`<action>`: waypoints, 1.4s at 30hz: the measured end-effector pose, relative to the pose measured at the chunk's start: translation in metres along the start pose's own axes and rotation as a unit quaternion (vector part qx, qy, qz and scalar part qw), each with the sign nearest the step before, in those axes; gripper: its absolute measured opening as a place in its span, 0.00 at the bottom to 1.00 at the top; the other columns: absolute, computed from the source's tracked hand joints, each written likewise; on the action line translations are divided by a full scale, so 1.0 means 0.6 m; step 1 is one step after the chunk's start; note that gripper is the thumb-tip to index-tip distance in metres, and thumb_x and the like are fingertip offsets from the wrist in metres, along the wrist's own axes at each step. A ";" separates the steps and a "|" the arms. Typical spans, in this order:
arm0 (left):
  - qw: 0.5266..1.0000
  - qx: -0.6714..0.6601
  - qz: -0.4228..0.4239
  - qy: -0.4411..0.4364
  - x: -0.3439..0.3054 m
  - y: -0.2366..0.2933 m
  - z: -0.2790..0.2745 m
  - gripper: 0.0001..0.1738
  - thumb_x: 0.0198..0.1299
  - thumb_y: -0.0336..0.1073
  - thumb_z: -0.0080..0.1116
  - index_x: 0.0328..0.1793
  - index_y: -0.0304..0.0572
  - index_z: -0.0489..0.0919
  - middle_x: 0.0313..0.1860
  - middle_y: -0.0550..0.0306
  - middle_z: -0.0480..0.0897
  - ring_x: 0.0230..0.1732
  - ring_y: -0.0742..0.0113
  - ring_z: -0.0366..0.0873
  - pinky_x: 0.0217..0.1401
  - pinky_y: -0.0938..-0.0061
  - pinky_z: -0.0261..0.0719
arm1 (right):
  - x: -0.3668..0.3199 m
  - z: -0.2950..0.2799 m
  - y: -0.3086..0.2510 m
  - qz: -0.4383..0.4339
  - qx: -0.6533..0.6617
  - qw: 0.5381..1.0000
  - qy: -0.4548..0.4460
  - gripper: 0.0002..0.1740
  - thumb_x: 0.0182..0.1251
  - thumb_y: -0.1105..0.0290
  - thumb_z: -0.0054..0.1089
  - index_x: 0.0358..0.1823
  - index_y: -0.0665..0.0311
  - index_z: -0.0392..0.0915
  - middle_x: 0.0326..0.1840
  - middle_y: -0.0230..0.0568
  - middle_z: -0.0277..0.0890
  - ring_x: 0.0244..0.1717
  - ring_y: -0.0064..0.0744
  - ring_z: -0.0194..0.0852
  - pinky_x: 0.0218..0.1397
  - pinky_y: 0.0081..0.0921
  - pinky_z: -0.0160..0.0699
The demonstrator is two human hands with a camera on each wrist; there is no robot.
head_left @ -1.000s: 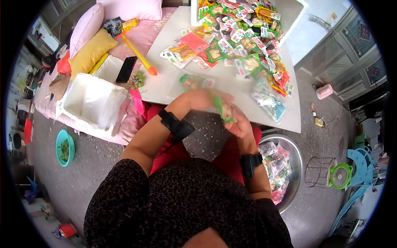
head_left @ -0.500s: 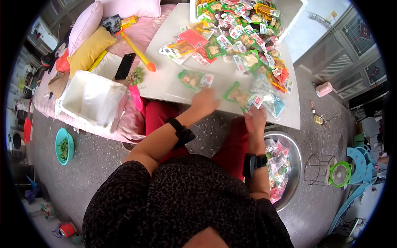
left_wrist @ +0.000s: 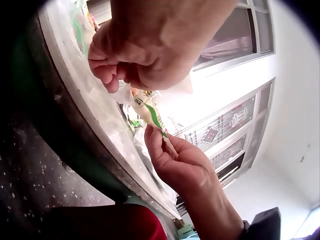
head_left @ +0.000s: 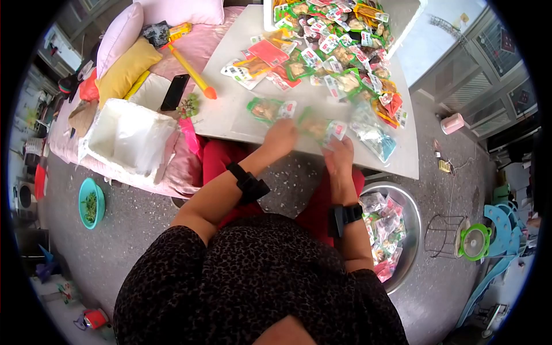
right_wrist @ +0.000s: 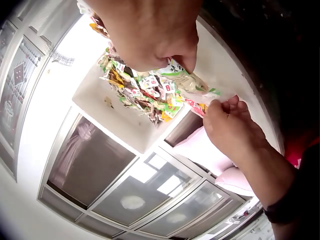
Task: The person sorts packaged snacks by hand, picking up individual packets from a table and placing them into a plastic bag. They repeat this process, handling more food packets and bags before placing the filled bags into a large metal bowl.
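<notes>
The right hand (head_left: 339, 154) (right_wrist: 150, 37) pinches the labelled end of a green-edged food packet (head_left: 312, 125) (right_wrist: 187, 82), blurred in the head view and raised over the table's near edge. To its left, the left hand (head_left: 280, 138) (left_wrist: 145, 47) has curled fingers at a thin clear plastic bag (right_wrist: 229, 95), partly hidden by the fingers. Another green-edged packet (head_left: 264, 109) with a white label lies on the table just beyond the left hand. Clear plastic bags (head_left: 374, 135) lie at the table's right side.
Many packets (head_left: 339, 54) spill from a white foam box (head_left: 409, 23) at the table's far side. A metal basin (head_left: 411, 230) of bagged packets stands right. An empty-looking foam box (head_left: 100, 129), a phone (head_left: 175, 92) and a yellow tube (head_left: 190, 70) are left.
Since half a second ago, the right hand has moved left with its packet, closer to the left hand. The left hand has shifted slightly; the packet beyond it remains on the table.
</notes>
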State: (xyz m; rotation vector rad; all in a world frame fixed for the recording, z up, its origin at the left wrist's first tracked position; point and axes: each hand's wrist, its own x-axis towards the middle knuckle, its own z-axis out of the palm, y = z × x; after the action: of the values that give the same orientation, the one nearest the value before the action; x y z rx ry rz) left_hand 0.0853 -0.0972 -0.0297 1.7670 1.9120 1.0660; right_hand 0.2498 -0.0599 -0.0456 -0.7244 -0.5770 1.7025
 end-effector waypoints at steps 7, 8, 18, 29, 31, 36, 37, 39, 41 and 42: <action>0.987 0.147 0.017 -0.059 -0.003 0.028 -0.012 0.13 0.48 0.34 0.42 0.40 0.41 0.73 0.34 0.48 0.73 0.35 0.51 0.70 0.37 0.59 0.68 | 0.010 0.012 0.017 0.083 0.022 0.996 -0.037 0.13 0.52 0.85 0.40 0.41 0.73 0.62 0.40 0.49 0.68 0.41 0.43 0.70 0.45 0.42 0.73; 0.987 0.146 0.014 -0.059 -0.003 0.033 -0.014 0.13 0.48 0.33 0.41 0.39 0.41 0.73 0.34 0.47 0.73 0.36 0.50 0.71 0.37 0.59 0.69 | 0.013 0.015 0.019 0.090 0.018 0.995 -0.039 0.13 0.52 0.85 0.40 0.41 0.73 0.63 0.40 0.49 0.68 0.41 0.43 0.71 0.44 0.42 0.73; 0.988 0.141 0.033 -0.058 -0.027 0.057 -0.026 0.09 0.47 0.34 0.43 0.32 0.40 0.71 0.32 0.44 0.73 0.33 0.48 0.71 0.33 0.59 0.70 | 0.018 0.066 0.047 0.121 -0.211 0.962 -0.126 0.09 0.53 0.77 0.42 0.36 0.67 0.69 0.29 0.40 0.71 0.28 0.30 0.70 0.30 0.25 0.72; 0.995 0.063 0.075 -0.032 -0.051 0.038 -0.024 0.06 0.46 0.34 0.45 0.28 0.41 0.70 0.26 0.48 0.71 0.29 0.49 0.70 0.29 0.61 0.68 | 0.017 0.078 0.044 0.170 -0.364 0.897 -0.185 0.03 0.52 0.75 0.44 0.28 0.67 0.66 0.17 0.34 0.64 0.15 0.20 0.62 0.11 0.13 0.57; 0.995 0.060 0.081 -0.023 -0.050 0.033 -0.029 0.05 0.47 0.34 0.45 0.28 0.41 0.69 0.27 0.48 0.71 0.29 0.49 0.70 0.30 0.61 0.69 | 0.027 0.080 0.046 0.194 -0.406 0.875 -0.181 0.03 0.52 0.77 0.43 0.28 0.68 0.66 0.19 0.36 0.65 0.16 0.21 0.63 0.11 0.15 0.58; 0.995 0.052 0.082 0.004 -0.045 0.024 -0.033 0.05 0.47 0.34 0.45 0.28 0.41 0.69 0.27 0.49 0.71 0.29 0.49 0.70 0.30 0.61 0.69 | 0.017 0.095 0.044 0.211 -0.260 0.928 -0.165 0.05 0.52 0.78 0.42 0.31 0.69 0.65 0.24 0.39 0.66 0.18 0.26 0.65 0.16 0.18 0.67; 0.996 0.058 0.068 0.002 -0.042 0.020 -0.033 0.06 0.48 0.34 0.45 0.28 0.42 0.70 0.27 0.49 0.71 0.29 0.49 0.70 0.30 0.61 0.69 | 0.020 0.095 0.046 0.213 -0.257 0.925 -0.183 0.06 0.52 0.78 0.42 0.32 0.68 0.65 0.25 0.39 0.67 0.19 0.27 0.66 0.18 0.18 0.69; 0.996 0.069 0.062 -0.003 -0.042 0.016 -0.036 0.05 0.47 0.34 0.45 0.28 0.42 0.70 0.27 0.49 0.71 0.29 0.49 0.70 0.30 0.61 0.69 | 0.024 0.093 0.047 0.223 -0.263 0.920 -0.190 0.07 0.52 0.78 0.43 0.34 0.68 0.65 0.26 0.39 0.68 0.22 0.28 0.68 0.22 0.19 0.70; 0.995 0.074 0.074 -0.001 -0.037 0.014 -0.040 0.06 0.47 0.34 0.46 0.29 0.42 0.70 0.27 0.49 0.71 0.28 0.50 0.70 0.30 0.61 0.69 | 0.028 0.089 0.042 0.206 -0.262 0.928 -0.169 0.08 0.52 0.78 0.43 0.35 0.67 0.66 0.27 0.38 0.68 0.25 0.28 0.69 0.24 0.20 0.71; 0.993 0.073 0.088 0.004 -0.034 0.010 -0.040 0.06 0.47 0.35 0.46 0.29 0.42 0.70 0.27 0.49 0.71 0.28 0.50 0.70 0.30 0.61 0.69 | 0.028 0.084 0.038 0.184 -0.259 0.937 -0.146 0.08 0.53 0.77 0.43 0.36 0.66 0.67 0.28 0.38 0.69 0.26 0.27 0.70 0.25 0.21 0.71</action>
State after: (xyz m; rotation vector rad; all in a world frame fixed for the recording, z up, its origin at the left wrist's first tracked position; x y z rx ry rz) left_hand 0.0768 -0.1243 -0.0144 2.0460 1.9111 1.0141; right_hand 0.1955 -0.0495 -0.0297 -1.0037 -1.1883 2.0468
